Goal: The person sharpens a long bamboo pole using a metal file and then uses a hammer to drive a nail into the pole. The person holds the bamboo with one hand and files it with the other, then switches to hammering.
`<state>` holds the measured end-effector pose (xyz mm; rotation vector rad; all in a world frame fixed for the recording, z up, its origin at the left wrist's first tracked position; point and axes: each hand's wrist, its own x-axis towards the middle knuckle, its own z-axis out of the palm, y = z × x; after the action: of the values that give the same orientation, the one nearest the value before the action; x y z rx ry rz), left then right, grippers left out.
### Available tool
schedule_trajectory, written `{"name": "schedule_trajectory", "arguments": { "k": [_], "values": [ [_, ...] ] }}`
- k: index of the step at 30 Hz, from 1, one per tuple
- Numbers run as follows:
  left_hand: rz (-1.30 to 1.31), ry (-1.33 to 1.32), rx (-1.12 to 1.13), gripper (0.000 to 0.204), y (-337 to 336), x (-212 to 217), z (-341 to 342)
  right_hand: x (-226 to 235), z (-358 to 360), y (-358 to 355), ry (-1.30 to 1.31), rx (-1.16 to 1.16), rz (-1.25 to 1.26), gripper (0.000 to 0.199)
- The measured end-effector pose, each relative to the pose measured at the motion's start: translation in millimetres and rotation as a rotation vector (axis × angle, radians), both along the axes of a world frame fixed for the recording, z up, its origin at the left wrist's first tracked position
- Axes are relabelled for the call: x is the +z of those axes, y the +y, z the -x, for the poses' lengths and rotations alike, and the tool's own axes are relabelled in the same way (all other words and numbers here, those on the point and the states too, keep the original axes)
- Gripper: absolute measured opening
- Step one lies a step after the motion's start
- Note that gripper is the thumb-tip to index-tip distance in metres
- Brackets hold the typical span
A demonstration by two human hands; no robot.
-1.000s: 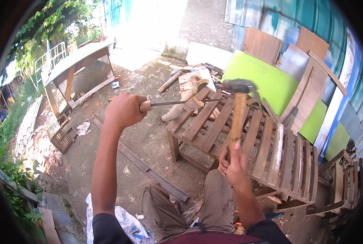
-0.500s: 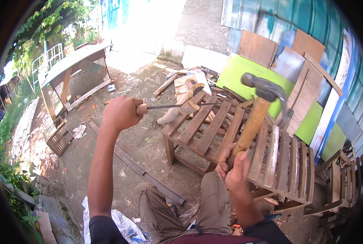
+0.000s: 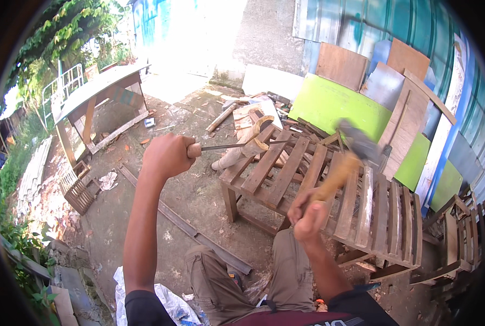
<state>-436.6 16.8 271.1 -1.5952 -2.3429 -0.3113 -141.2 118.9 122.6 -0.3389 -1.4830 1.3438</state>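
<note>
My left hand (image 3: 167,156) is closed around the wooden handle of a long, thin dark blade (image 3: 221,146), which points right. The blade lies across the cut end of a bamboo piece (image 3: 252,148) leaning on the left end of a slatted wooden bench (image 3: 269,176). From this angle I cannot tell how deep the blade sits in it. In my right hand (image 3: 308,214) is a claw hammer (image 3: 335,179), gripped low on its yellowish wooden handle. Its dark head is smeared by motion above the bench slats, apart from the blade.
Scrap wood (image 3: 222,118) lies heaped behind the bench. Boards, including a lime-green panel (image 3: 337,106), lean against the metal wall at right. A metal channel (image 3: 185,220) lies on the ground left of my knees. An old table (image 3: 98,92) stands far left.
The hammer head has come lower and blurred, its handle tilting further right. My left hand keeps the blade across the bamboo, and the view has shifted slightly.
</note>
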Motion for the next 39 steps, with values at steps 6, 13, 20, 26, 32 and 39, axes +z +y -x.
{"name": "schedule_trajectory", "arguments": {
  "k": [6, 13, 20, 26, 32, 39],
  "values": [
    [0.033, 0.051, 0.027, 0.01, -5, 5, 8, 34, -5, -19, -0.131, 0.087, 0.221, 0.052],
    [-0.019, 0.053, 0.015, 0.009, 0, 1, 0, -40, 4, 2, -0.155, -0.027, -0.101, 0.052],
    [-0.001, 0.037, 0.034, 0.012, 0, 3, 1, 41, -16, -31, 0.124, 0.075, 0.071, 0.054],
    [-0.044, 0.009, 0.039, 0.013, 4, 0, 0, -23, 2, -3, -0.19, 0.02, 0.178, 0.056],
    [0.045, 0.041, 0.064, 0.012, 0, 1, 1, 42, -19, -16, 0.269, 0.068, 0.16, 0.059],
    [-0.026, 0.034, 0.067, 0.011, 3, -2, 0, -34, 6, 2, -0.311, 0.153, 0.312, 0.053]
  ]
}}
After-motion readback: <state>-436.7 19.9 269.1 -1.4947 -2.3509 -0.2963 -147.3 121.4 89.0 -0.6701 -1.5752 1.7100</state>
